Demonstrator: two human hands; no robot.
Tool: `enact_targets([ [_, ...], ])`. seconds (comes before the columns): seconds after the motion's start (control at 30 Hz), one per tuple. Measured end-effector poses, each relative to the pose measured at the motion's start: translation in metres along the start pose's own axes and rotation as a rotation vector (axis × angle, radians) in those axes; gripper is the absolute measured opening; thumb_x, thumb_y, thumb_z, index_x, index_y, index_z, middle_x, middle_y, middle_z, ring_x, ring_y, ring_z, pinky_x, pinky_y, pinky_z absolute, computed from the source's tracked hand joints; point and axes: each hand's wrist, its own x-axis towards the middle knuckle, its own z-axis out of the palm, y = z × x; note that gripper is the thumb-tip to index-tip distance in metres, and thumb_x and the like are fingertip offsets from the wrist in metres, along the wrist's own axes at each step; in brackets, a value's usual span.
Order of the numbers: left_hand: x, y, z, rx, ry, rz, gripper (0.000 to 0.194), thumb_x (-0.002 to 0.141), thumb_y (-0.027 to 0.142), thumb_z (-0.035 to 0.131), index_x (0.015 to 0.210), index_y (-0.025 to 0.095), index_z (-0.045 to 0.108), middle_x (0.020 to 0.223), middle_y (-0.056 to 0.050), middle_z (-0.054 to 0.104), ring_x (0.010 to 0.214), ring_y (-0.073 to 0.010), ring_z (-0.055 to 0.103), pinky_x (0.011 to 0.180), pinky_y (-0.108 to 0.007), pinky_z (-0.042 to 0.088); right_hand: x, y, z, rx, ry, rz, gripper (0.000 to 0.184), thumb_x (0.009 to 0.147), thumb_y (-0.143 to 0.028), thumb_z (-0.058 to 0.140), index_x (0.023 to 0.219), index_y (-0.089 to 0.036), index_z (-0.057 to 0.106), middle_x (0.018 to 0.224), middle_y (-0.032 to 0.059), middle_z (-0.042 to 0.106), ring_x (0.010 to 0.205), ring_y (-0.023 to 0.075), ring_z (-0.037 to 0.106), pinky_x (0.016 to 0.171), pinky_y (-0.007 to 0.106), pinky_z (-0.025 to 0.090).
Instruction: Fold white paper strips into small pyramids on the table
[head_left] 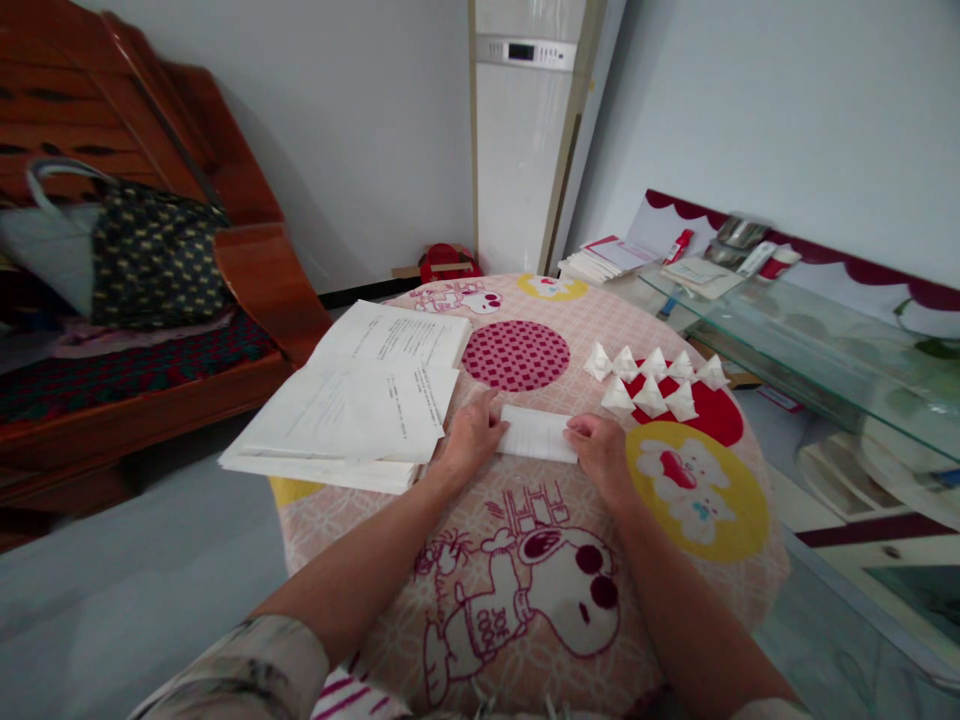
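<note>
Between my two hands a folded strip of white paper (537, 434) lies low over the patterned tablecloth. My left hand (474, 436) is closed on the strip's left end, beside the stack of printed sheets. The right end is pinched by the thumb and fingers of my right hand (600, 445). Left of them, the open stack of printed paper (352, 405) overhangs the table's edge a little. Several small folded paper pyramids (651, 396) stand in two rows to the right, beyond my right hand.
The round table (465, 590) wears a cartoon-printed cloth. At right stands a glass-topped cabinet (817, 350) with papers (611, 258) and a metal pot (739, 235). A wooden bench (259, 290) with a dark patterned bag (161, 255) is at left. Behind is a tall white appliance (517, 150).
</note>
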Motion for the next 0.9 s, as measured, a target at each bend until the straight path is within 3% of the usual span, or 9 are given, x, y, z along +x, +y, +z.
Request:
enact_targets([
  [0.13, 0.0014, 0.0021, -0.0006, 0.027, 0.019, -0.016, 0.058, 0.084, 0.015, 0.069, 0.141, 0.013, 0.058, 0.083, -0.003, 0.074, 0.083, -0.02, 0.069, 0.084, -0.03, 0.052, -0.0003, 0.001, -0.0008, -0.007, -0.031, -0.044, 0.015, 0.071, -0.024, 0.061, 0.067, -0.02, 0.075, 0.068, 0.0049, 0.072, 0.064, 0.0195, 0.061, 0.064, 0.03, 0.042],
  [0.5, 0.0055, 0.0006, -0.0004, 0.025, 0.031, -0.05, 0.06, 0.083, 0.017, 0.071, 0.141, 0.013, 0.057, 0.082, -0.005, 0.075, 0.088, -0.0239, 0.072, 0.089, -0.034, 0.052, -0.0006, -0.0032, -0.0001, 0.003, -0.01, -0.024, 0.014, 0.07, -0.024, 0.062, 0.065, -0.02, 0.075, 0.065, 0.0053, 0.072, 0.063, 0.0194, 0.06, 0.063, 0.03, 0.042],
  [0.9, 0.0059, 0.0028, -0.0011, 0.013, 0.025, -0.074, 0.062, 0.083, 0.016, 0.071, 0.143, 0.013, 0.055, 0.084, -0.004, 0.075, 0.088, -0.0214, 0.071, 0.089, -0.031, 0.051, -0.0014, -0.005, -0.0001, -0.078, -0.013, -0.026, 0.02, 0.074, -0.023, 0.06, 0.071, -0.015, 0.079, 0.07, 0.0081, 0.075, 0.066, 0.0193, 0.064, 0.064, 0.029, 0.043],
])
